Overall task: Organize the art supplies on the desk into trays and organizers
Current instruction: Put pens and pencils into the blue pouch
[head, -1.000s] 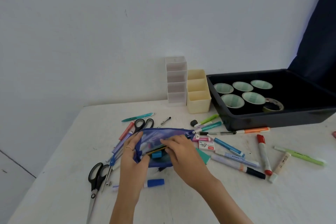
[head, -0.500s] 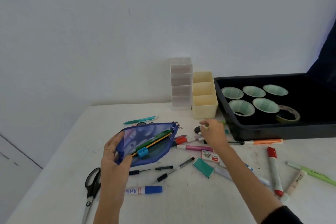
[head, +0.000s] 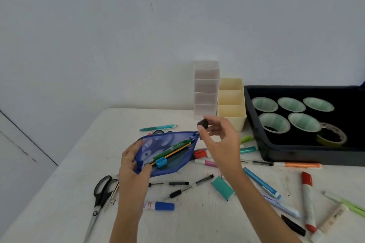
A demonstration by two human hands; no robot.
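1. White desk (head: 69, 193), strewn with pens.
2. Your left hand (head: 132, 171) grips the blue mesh pouch (head: 167, 152) by its end.
3. Your right hand (head: 221, 140) pinches a small dark eraser (head: 202, 123) at its fingertips, just above the pouch's zipper corner.

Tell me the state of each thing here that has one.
Blue pouch, held by left hand, pencils inside.
Right hand, pinching small dark piece.
Yellow organizer, upright, nothing visible inside.
Black tray, holding cups and tape.
Black scissors, closed.
Red marker, capped.
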